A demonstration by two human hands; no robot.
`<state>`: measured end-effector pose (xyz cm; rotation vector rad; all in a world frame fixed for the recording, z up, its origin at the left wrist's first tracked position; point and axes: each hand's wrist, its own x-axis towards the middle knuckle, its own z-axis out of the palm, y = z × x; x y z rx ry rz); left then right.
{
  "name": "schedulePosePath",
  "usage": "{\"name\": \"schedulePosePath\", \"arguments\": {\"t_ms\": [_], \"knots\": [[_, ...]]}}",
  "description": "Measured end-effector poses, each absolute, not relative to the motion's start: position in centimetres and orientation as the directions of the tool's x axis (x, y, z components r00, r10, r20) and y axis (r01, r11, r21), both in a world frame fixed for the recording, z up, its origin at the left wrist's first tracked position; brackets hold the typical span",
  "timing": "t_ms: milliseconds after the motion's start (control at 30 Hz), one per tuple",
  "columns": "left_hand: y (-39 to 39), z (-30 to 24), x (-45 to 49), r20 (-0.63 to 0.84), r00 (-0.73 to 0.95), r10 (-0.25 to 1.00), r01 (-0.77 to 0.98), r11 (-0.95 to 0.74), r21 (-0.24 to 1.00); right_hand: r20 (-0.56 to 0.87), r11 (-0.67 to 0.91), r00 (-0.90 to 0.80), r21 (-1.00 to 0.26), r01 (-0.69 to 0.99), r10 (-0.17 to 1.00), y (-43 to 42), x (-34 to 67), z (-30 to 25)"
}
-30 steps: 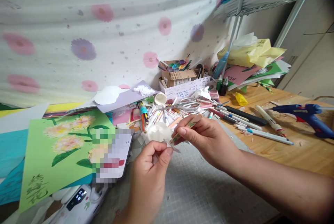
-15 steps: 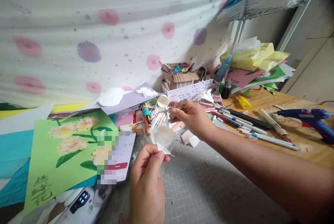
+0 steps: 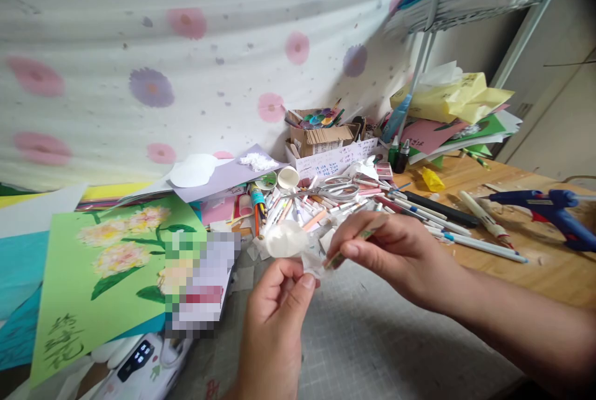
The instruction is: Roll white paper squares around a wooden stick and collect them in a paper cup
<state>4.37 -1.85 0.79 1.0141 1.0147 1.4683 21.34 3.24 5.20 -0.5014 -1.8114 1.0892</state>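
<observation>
Near the middle, my left hand (image 3: pixel 279 310) pinches a small piece of thin white paper (image 3: pixel 311 265) between thumb and fingers. My right hand (image 3: pixel 391 251) grips a flat wooden stick (image 3: pixel 371 227) with green marks on it. The stick's lower end meets or nearly meets the right edge of the paper; blur hides which. Just behind the paper sits a pale, shallow translucent dish (image 3: pixel 286 238). Scissors (image 3: pixel 338 189) with light handles lie on a heap of pens (image 3: pixel 298 204) behind my right hand.
A blue glue gun (image 3: pixel 544 201) lies on the wooden table at right, beside several pens (image 3: pixel 475 245). At left are a green flower picture (image 3: pixel 69 263), a phone (image 3: pixel 214 276) and a white device with a lit display (image 3: pixel 139 359). A cardboard box (image 3: pixel 321 139) stands behind.
My right hand has come down and toward me with the stick, from over the pens to the paper. The scissors now show. My left hand has shifted slightly right.
</observation>
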Motion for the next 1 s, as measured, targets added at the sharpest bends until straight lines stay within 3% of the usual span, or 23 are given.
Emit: {"name": "schedulePosePath", "arguments": {"t_ms": [167, 367, 700, 1000], "knots": [[-2.4, 0.4, 4.7, 0.091, 0.043, 0.995, -0.172, -0.083, 0.982, 0.455, 0.556, -0.612, -0.831, -0.031, 0.647, 1.4, 23.9, 4.8], [-2.6, 0.2, 4.9, 0.146, 0.105, 0.984, -0.075, -0.139, 0.987, 0.508, 0.553, -0.474, -0.832, -0.05, 0.72, 0.3, 24.3, 4.5], [-2.8, 0.7, 4.6, 0.212, 0.12, 0.97, 0.12, -0.226, 0.967, 0.606, 0.697, -0.466, -0.716, 0.032, 0.644, -0.1, 23.4, 4.3], [-2.9, 0.3, 4.7, 0.115, 0.106, 0.988, -0.015, -0.114, 0.993, 0.616, 0.708, -0.438, -0.703, 0.069, 0.655, 0.1, 23.5, 4.1]]}}
